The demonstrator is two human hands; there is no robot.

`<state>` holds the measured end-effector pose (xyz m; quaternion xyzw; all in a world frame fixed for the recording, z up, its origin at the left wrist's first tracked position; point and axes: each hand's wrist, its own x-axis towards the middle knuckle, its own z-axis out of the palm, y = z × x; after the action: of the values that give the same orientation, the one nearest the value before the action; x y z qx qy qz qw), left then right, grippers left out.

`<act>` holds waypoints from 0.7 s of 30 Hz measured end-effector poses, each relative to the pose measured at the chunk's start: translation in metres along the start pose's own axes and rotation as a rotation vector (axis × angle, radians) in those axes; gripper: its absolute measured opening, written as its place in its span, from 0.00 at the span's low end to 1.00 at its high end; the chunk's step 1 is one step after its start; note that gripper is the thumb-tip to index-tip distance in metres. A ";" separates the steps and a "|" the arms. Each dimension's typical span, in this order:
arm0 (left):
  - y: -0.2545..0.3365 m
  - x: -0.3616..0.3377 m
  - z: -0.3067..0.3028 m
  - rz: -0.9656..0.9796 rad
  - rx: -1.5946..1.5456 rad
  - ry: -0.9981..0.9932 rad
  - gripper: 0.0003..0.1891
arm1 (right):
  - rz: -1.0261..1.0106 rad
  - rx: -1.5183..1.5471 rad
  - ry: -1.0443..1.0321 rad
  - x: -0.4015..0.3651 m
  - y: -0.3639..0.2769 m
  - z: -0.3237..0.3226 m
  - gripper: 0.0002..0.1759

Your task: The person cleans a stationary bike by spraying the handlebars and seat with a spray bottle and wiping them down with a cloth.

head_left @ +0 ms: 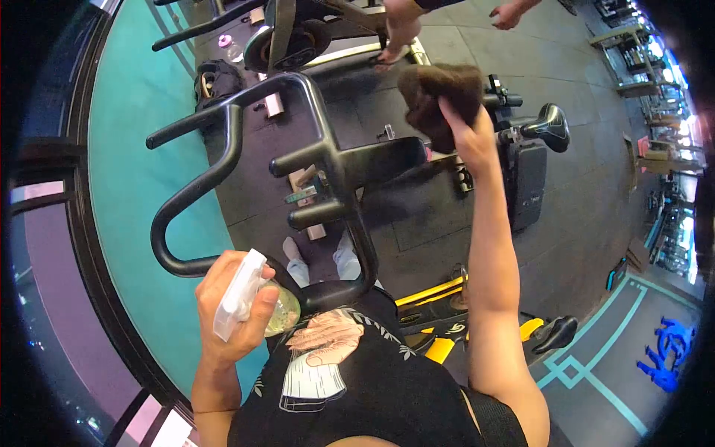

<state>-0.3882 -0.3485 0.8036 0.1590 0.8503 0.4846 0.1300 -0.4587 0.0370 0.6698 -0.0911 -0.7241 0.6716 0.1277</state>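
Note:
My left hand [234, 302] grips a clear spray bottle [257, 302] with a white trigger head, held close to my chest, below the curved black handlebars [216, 171] of an exercise bike. My right hand [469, 134] is raised with the arm stretched out and clutches a crumpled brown cloth [439, 93] above the bike's console bracket [357, 164]. The cloth hangs beside the adjustment knob [551, 127] of another machine.
Another person's leg and hand [402, 30] show at the top near a second bike [290, 37]. A pink-capped bottle [229, 46] and a dark bag [216, 78] lie on the dark floor. A teal wall [141, 149] curves at left. Yellow bike frame parts [439, 328] sit below.

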 end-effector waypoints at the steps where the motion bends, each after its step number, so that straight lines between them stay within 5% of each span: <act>1: -0.002 -0.001 0.001 0.004 0.003 0.006 0.12 | -0.015 -0.081 -0.124 -0.015 -0.017 -0.005 0.23; 6: -0.008 0.001 -0.001 -0.013 0.002 0.007 0.14 | -0.117 -0.704 -0.388 -0.090 -0.006 0.072 0.53; 8: -0.009 0.004 -0.001 -0.021 0.001 -0.003 0.16 | -0.269 -0.917 -0.157 -0.106 0.009 0.119 0.54; 12: -0.011 -0.001 0.001 -0.001 -0.016 -0.006 0.15 | -0.181 -1.053 -0.055 -0.078 0.015 0.140 0.50; 14: -0.009 0.000 0.002 0.024 -0.027 -0.005 0.15 | -0.189 -1.058 -0.053 -0.066 0.014 0.142 0.48; 17: -0.005 -0.006 0.003 0.031 -0.040 -0.002 0.12 | 0.097 -1.098 -0.191 -0.043 -0.004 0.144 0.52; 21: -0.004 -0.017 0.007 0.033 -0.062 -0.014 0.12 | 0.021 -1.063 -0.168 -0.043 0.003 0.140 0.51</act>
<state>-0.3709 -0.3510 0.7979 0.1721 0.8311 0.5119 0.1329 -0.4611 -0.1092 0.6553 -0.0964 -0.9710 0.2188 -0.0009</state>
